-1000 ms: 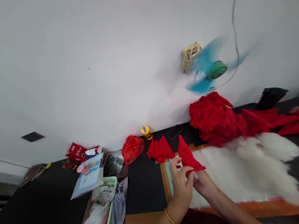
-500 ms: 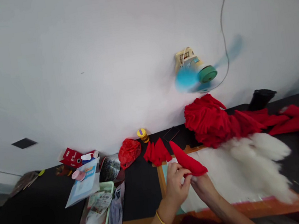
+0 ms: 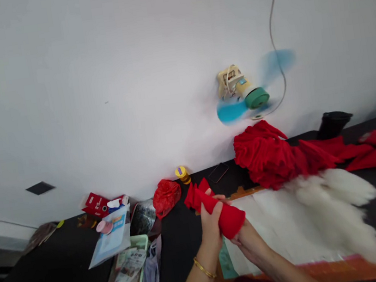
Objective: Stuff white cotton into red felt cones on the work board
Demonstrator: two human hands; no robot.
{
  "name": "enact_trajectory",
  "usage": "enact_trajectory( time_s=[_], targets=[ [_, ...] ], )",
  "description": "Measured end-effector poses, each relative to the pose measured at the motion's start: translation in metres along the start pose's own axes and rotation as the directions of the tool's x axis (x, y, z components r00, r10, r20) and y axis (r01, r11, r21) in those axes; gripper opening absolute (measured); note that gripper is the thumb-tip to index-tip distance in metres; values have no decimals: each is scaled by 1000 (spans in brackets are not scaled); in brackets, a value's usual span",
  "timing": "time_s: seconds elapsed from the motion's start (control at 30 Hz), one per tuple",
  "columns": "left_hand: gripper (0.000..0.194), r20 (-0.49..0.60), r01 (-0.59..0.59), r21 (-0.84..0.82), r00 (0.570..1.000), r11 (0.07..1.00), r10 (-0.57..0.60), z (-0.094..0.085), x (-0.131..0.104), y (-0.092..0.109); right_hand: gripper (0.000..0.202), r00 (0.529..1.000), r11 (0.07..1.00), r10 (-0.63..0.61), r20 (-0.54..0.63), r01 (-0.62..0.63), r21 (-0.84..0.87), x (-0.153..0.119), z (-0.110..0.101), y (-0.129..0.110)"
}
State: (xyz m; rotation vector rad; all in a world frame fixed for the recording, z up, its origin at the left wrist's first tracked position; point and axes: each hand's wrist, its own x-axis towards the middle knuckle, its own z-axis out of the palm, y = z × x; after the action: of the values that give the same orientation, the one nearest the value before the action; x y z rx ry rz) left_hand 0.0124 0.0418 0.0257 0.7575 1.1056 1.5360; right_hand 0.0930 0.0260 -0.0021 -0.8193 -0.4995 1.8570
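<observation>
A red felt cone [image 3: 230,219] is held between my two hands, its tip pointing up and left and its wide end toward my right. My left hand [image 3: 211,225] wraps round its left side, thumb on top. At the wide lower end, my right hand [image 3: 246,240] grips from below, its fingers partly hidden by the felt. Small red pieces [image 3: 192,197] lie just behind the cone. White fluffy stuffing [image 3: 334,213] rests on a white sheet [image 3: 273,227] to the right, with a big heap of red felt pieces [image 3: 266,153] behind it.
A red plastic bag [image 3: 166,197], a yellow jar [image 3: 182,174] and a phone [image 3: 218,172] stand or lie near the wall. A green basket [image 3: 139,242] is at the left. A spinning blue fan [image 3: 255,98] hangs over the back right; a black container [image 3: 333,124] stands beyond.
The cone has turned so its wide end faces lower right. My left hand has moved from the cone's wide edge to wrap its side. The whole view has shifted slightly.
</observation>
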Motion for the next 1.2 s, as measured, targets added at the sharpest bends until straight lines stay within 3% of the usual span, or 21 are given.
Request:
enact_trajectory(
  time_s=[0.13,0.27,0.33,0.37,0.43,0.5,0.6,0.67,0.77,0.97,1.07,1.2],
  targets=[
    [69,-191,43,-39,980,998,-50,18,-6,-4,38,975,977,-194,-104,182,-112,12,6,4],
    [63,-306,85,-111,945,990,-116,18,-4,-5,39,981,943,-192,-16,180,-282,10,-2,9],
    [61,-317,110,-200,933,974,-170,13,2,-3,42,961,865,-277,21,259,-431,5,-10,13],
    [60,-322,114,-239,928,964,-189,10,4,-2,45,930,792,-366,41,334,-512,3,-16,15],
    [57,-316,110,-289,927,951,-203,7,7,0,46,824,577,-551,134,492,-652,2,-28,20],
    [57,-294,114,-300,934,947,-205,8,5,0,39,735,342,-606,303,585,-735,7,-42,26],
    [66,-231,173,-251,945,952,-232,12,-4,-2,38,703,93,-501,505,624,-776,18,-59,33],
    [69,-198,200,-175,952,964,-234,14,-9,-2,40,712,27,-444,543,617,-787,23,-68,36],
    [65,-163,219,-62,960,974,-226,13,-13,-1,40,737,82,-421,528,611,-788,22,-73,35],
    [59,-95,256,-13,962,967,-256,9,-19,-2,34,835,488,-448,318,527,-696,12,-67,20],
    [56,-80,268,1,960,963,-268,9,-21,-3,30,865,579,-421,272,487,-653,10,-62,17],
    [48,-82,252,102,966,962,-244,10,-19,-4,26,907,772,-395,148,415,-481,11,-53,29]
  ],
)
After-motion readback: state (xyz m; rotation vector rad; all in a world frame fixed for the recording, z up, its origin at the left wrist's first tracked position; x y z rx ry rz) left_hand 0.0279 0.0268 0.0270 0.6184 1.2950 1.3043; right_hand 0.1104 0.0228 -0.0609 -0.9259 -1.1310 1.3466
